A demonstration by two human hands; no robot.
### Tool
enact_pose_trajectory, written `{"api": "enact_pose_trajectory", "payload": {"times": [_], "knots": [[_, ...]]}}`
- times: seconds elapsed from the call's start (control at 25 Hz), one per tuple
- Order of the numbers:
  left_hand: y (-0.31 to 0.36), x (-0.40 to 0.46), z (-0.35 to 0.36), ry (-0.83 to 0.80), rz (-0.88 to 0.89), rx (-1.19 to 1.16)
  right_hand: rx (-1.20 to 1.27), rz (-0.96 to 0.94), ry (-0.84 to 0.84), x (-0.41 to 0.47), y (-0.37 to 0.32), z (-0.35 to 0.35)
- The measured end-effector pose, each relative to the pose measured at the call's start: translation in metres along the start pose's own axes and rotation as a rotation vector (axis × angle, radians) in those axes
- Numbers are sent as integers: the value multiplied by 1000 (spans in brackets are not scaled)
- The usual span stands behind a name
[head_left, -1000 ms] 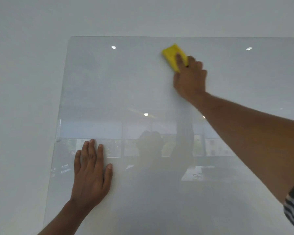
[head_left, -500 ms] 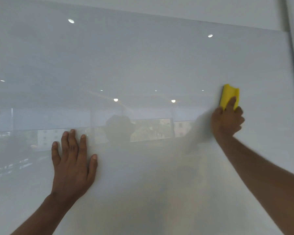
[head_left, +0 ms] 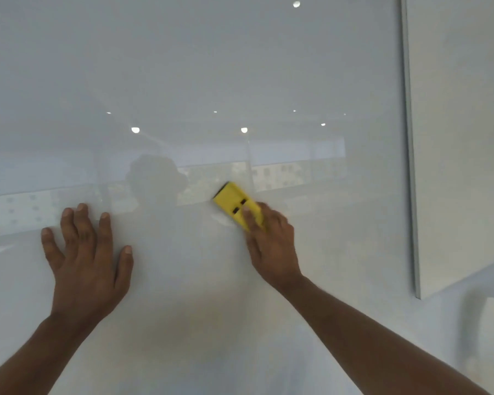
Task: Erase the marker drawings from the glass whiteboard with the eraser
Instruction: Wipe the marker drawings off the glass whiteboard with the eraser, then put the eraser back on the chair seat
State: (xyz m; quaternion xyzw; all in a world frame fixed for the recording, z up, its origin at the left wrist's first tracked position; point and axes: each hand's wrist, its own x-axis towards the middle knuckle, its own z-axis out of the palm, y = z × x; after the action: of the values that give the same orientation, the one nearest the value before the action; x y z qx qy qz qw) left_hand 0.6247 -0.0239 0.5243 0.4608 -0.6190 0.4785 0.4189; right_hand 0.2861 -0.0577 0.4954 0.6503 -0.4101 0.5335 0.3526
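The yellow eraser is held by the right hand, its fingers closed over it, flat against the glass whiteboard about midway between its left and right edges, while the left hand is spread open on the glass. No marker drawings can be made out here, so even pressure and overlapping strokes are best kept, with the pad held flush.
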Motion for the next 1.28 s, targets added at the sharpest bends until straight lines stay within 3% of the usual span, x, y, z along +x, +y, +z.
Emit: {"api": "enact_pose_trajectory", "payload": {"times": [0.16,0.28,0.52,0.72,1.04,1.28], "knots": [[52,-14,13,-53,9,-69,124,601,110,-60,57,-4],[96,-32,26,-108,17,-118,254,807,14,-122,76,-13],[192,-86,51,-217,7,-238,253,944,-253,-232,128,-56],[264,-118,72,-320,30,-269,262,1085,-282,-276,158,-76],[339,-131,91,-415,108,-332,246,1154,-354,-323,188,-93],[445,-177,95,-667,269,-478,81,1187,-490,-391,219,-143]]}}
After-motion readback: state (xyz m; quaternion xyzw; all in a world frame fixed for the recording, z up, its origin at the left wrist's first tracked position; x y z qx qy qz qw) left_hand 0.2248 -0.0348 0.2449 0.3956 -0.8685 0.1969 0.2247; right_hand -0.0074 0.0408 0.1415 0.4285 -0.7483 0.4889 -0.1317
